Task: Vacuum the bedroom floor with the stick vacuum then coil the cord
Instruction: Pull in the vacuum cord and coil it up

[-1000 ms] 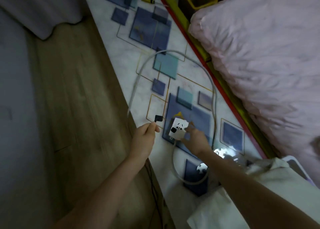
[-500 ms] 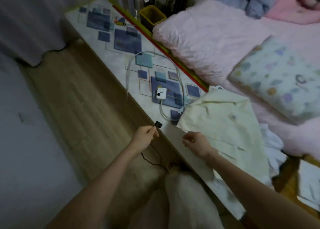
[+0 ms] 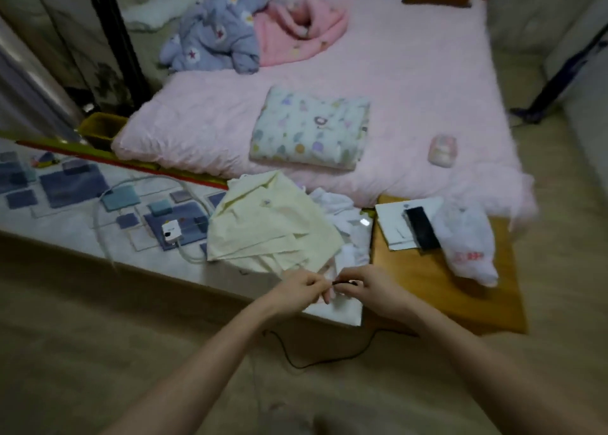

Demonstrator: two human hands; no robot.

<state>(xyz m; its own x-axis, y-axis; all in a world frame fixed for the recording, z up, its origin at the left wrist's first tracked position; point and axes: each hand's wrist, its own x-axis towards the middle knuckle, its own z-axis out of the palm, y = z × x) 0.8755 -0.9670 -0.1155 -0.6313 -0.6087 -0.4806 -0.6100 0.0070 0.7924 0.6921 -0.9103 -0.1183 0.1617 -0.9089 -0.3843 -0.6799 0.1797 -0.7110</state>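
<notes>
A thin black cord hangs in a loop below my hands over the wooden floor. My left hand and my right hand meet in front of me, and both pinch the cord's black plug end between their fingertips. On the patterned mat to the left lies a white socket block with its own grey cable. No stick vacuum shows in the head view.
A low bed with a pink cover fills the back. A cream cloth lies on the mat's right end. A wooden bedside board carries papers, a black remote and a plastic bag. A yellow bin stands at left.
The view has swung up and to the right, from the mat to the bed. My left hand carried the black plug away from the socket block, and my right hand came over to pinch it too.
</notes>
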